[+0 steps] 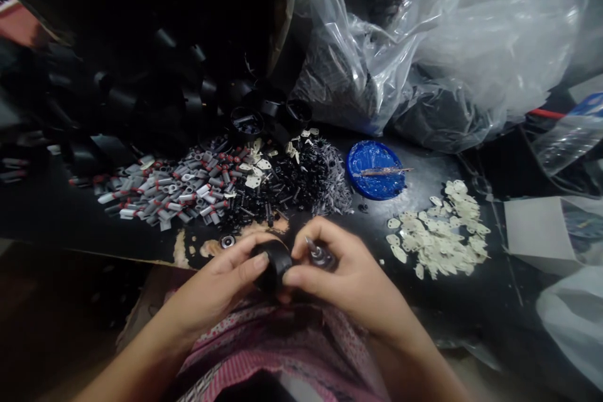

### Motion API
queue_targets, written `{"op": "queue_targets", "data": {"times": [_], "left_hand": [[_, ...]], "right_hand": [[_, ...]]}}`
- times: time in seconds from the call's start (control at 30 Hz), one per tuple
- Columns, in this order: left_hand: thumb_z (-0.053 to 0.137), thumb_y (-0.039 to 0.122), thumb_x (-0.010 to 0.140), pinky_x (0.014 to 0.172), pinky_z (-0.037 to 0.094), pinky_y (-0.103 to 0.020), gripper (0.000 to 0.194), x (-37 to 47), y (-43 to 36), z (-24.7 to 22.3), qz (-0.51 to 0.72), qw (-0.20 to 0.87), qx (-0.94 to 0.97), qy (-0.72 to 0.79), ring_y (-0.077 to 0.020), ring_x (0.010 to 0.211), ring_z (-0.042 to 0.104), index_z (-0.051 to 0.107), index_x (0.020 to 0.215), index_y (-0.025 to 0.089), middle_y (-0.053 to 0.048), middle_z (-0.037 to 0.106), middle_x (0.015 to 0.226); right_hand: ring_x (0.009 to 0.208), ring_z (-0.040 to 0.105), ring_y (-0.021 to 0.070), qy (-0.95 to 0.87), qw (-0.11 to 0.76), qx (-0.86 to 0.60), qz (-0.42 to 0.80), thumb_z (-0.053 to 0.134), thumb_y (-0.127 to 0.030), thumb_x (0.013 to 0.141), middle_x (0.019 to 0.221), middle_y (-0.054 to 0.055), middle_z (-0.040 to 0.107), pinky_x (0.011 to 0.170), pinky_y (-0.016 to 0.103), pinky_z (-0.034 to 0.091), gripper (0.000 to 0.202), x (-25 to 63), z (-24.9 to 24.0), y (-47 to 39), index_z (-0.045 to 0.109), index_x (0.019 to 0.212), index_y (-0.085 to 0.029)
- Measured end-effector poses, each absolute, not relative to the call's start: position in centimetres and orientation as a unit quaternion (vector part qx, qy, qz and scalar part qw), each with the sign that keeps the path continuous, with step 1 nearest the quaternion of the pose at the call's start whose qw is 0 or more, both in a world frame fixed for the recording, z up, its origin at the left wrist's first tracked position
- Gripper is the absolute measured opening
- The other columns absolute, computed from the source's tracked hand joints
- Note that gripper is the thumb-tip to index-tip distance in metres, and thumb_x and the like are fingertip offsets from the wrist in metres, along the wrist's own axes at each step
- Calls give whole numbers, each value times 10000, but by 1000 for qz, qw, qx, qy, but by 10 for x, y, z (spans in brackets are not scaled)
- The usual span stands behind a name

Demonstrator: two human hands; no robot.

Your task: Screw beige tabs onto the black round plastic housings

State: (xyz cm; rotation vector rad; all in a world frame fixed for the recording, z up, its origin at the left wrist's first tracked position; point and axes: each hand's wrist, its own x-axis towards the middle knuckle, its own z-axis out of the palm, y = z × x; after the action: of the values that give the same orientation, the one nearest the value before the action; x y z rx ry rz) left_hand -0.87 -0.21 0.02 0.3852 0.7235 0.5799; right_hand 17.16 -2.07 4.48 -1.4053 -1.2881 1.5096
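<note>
Head view: two bare hands meet at the near edge of a black tabletop, over a lap covered by pink patterned cloth. Between them is a glossy black rounded piece, apparently a short cylinder. The left hand grips it from the left, thumb pressed on the upper surface and fingers curled round the far side. The right hand has its thumb against the piece's right edge, with the index finger bent close by; whether that fingertip touches it is unclear. A dark, thick-bodied tool with a narrow pointed tip sits in the curl of the same hand, tip up and leaning left.

Just beyond the left hand lies a small pale metal-looking ring. Behind it spreads a heap of grey tubes with red bands, adjoining black small parts and coiled springs and a mound of thin grey slivers. Farther right, a round blue plastic lid bears a thin brownish stick. Flat cream-coloured tags with holes lie scattered to the right of the right hand. Cloudy transparent plastic bags stand behind the lid, and a white open box sits beyond the tags.
</note>
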Motion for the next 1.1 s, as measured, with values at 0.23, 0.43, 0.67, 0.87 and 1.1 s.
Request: {"op": "queue_targets", "data": {"times": [0.23,0.43,0.67,0.87,1.1], "left_hand": [[668,305,824,696,558,-265,170,-1,1,-1,345,828,201,392,-189,811,671,734,969,243,-34,723,933],[677,302,819,683,538,-255,168,-1,1,-1,344,823,216,397,-185,786,677,721,967,235,-32,735,911],[655,279,842,738,541,-241,157,-1,2,-3,337,825,227,394,-165,822,668,716,980,234,-27,726,936],[665,291,831,696,559,-255,109,-1,2,4,366,793,225,431,-173,808,672,709,919,243,-13,718,941],[665,374,815,763,523,-286,171,-12,6,3,336,726,349,487,-207,833,662,709,934,260,-24,739,910]], "right_hand": [[738,629,151,-730,355,-551,191,603,-128,868,814,3,709,731,343,386,116,166,39,-30,648,951,-196],[765,636,156,-738,329,-564,166,578,-155,893,852,10,714,740,352,377,115,168,42,-28,652,962,-209],[765,642,163,-773,290,-543,153,540,-110,877,858,13,721,723,363,344,143,170,48,-27,644,938,-187],[966,622,159,-703,240,-578,338,604,-112,842,1055,15,672,806,300,461,264,177,58,-25,584,1079,-227],[983,639,164,-672,211,-570,424,566,-209,902,1093,12,679,869,288,493,239,184,64,-28,608,1128,-275]]}}
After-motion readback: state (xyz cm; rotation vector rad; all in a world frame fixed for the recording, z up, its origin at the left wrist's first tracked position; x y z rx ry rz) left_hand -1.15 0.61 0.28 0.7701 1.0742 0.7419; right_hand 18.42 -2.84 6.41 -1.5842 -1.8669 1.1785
